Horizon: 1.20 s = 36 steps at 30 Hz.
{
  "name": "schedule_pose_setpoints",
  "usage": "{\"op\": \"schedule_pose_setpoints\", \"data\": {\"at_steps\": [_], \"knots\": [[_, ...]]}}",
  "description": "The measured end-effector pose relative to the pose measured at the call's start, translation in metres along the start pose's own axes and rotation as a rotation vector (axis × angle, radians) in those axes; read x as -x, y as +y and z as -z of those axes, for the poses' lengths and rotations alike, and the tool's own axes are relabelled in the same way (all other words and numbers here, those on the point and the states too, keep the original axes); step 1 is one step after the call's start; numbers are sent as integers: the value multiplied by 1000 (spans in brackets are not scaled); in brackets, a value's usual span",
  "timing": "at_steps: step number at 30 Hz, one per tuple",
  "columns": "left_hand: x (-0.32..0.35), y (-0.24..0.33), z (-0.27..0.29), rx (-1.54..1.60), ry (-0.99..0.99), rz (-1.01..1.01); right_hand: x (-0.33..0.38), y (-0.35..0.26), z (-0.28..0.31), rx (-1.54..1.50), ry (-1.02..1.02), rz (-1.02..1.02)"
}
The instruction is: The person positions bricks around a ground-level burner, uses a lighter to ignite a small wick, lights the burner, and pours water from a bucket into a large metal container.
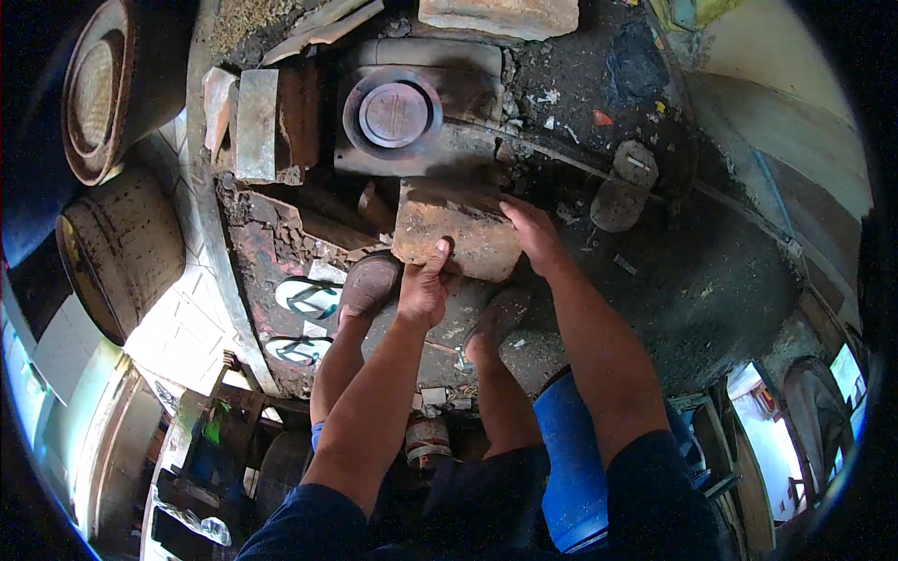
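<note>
A tan-brown rectangular block [447, 231], like a worn clay brick, is held above the ground in front of me. My left hand [427, 292] grips its near edge, with the thumb on the top face and the fingers underneath. At its right end is my right hand [535, 234], fingers against the far corner and side; their tips are partly hidden. Just beyond the block lies a metal plate [355, 161] carrying a round, rimmed dark disc [395, 114]. My feet in brown shoes [370, 283] are on either side below the block.
Brick-like blocks [256, 124] stand left of the plate, and a pale block [499, 15] lies at the far edge. A thin rod [561, 154] runs right toward stubby grey cylinders [620, 201]. Flip-flops [309, 297] lie left; a blue barrel [571, 458] is near my right leg.
</note>
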<state>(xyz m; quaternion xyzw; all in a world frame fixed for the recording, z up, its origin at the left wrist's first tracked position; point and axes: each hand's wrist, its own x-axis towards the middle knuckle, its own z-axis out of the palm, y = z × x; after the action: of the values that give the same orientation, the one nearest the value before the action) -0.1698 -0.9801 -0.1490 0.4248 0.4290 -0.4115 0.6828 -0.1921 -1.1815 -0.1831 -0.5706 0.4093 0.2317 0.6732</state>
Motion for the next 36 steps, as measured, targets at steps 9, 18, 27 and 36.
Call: {"op": "schedule_pose_setpoints", "data": {"at_steps": [9,18,27,36], "knots": [[2,-7,-13,23,97,1,-13,15,13,385,-5,263],[6,-10,-18,77,82,-39,-14,-15,8,367,27,0],[5,-9,-8,56,41,-51,-15,-13,6,344,10,90],[20,49,-26,-1032,335,-898,-13,4,4,23,65,21]]}}
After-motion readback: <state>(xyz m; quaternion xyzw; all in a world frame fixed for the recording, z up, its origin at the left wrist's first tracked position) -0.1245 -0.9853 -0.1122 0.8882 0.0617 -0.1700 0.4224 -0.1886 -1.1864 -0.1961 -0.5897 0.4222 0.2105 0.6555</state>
